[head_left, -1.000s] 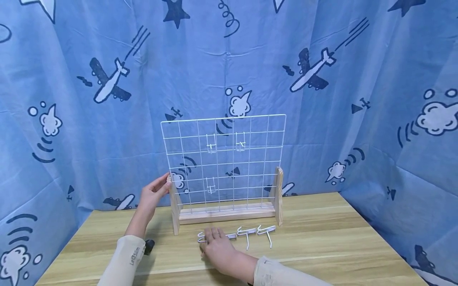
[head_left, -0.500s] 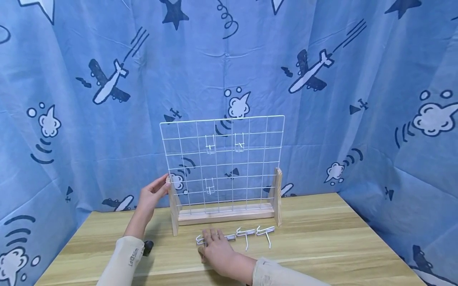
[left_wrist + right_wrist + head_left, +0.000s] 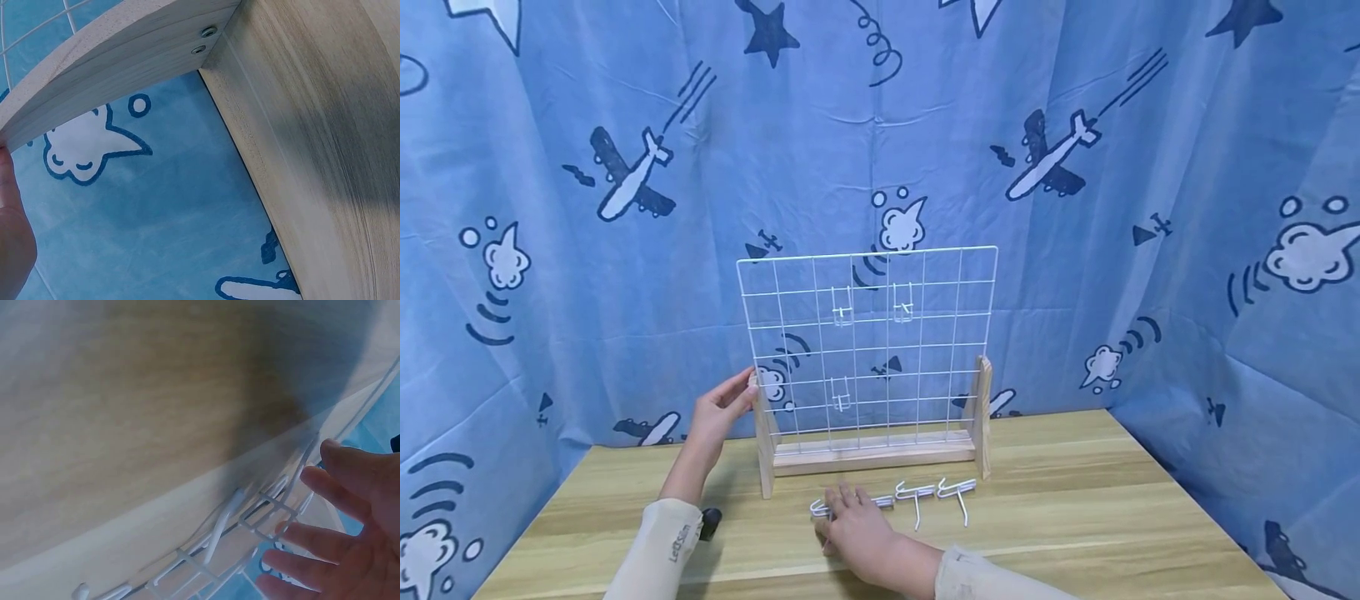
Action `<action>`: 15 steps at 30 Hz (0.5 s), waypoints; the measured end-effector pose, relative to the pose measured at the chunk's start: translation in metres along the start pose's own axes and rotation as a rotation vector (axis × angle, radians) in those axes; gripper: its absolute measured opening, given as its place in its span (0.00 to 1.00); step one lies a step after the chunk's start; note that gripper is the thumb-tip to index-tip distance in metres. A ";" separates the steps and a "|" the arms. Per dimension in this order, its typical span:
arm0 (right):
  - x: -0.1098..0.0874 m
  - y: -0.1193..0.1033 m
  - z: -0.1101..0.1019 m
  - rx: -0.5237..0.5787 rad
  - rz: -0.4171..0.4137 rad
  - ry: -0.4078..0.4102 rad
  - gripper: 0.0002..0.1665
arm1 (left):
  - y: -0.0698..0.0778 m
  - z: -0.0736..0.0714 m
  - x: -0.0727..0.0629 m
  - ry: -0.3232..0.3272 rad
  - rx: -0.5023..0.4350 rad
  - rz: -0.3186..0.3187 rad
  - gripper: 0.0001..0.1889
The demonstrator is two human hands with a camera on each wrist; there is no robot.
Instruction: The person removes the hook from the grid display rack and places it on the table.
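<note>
A white wire grid panel stands upright in a wooden stand. Three wire hooks hang on the grid, two high and one lower left. My left hand pinches the top of the stand's left upright, thumb at its edge. In front of the stand, my right hand is over loose white hooks and partly hides them, fingers extended and spread. Two more hooks lie to its right, prongs toward me. The right wrist view shows fingertips right beside a hook's wire.
A small black object shows beside the left sleeve. The wood-grain tabletop extends right of the hooks. A blue patterned curtain closes off the back and sides.
The head view has shifted slightly. Both hands keep nearly the same places, the left at the upright and the right over the loose hooks.
</note>
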State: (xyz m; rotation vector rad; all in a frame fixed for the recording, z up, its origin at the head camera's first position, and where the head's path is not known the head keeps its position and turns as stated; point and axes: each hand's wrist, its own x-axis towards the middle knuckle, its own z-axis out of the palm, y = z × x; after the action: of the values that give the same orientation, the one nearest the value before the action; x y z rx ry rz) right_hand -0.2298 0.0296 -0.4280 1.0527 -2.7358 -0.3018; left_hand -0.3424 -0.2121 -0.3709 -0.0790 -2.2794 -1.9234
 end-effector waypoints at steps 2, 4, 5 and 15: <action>-0.002 0.002 0.000 0.028 -0.009 0.034 0.23 | -0.001 0.000 0.000 -0.003 0.001 -0.002 0.31; -0.003 0.004 0.000 0.052 -0.021 0.069 0.21 | -0.001 0.000 0.000 -0.006 0.003 -0.005 0.32; -0.004 0.005 0.000 0.060 -0.026 0.086 0.20 | -0.002 0.000 0.000 -0.005 0.003 -0.007 0.32; -0.005 0.019 0.000 0.142 -0.044 0.215 0.12 | -0.001 0.000 0.001 -0.010 -0.006 -0.021 0.32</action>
State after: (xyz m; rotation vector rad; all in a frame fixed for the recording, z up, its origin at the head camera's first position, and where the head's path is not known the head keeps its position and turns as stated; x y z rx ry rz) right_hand -0.2377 0.0470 -0.4235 1.1116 -2.5742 0.0015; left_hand -0.3437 -0.2127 -0.3714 -0.0665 -2.2900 -1.9445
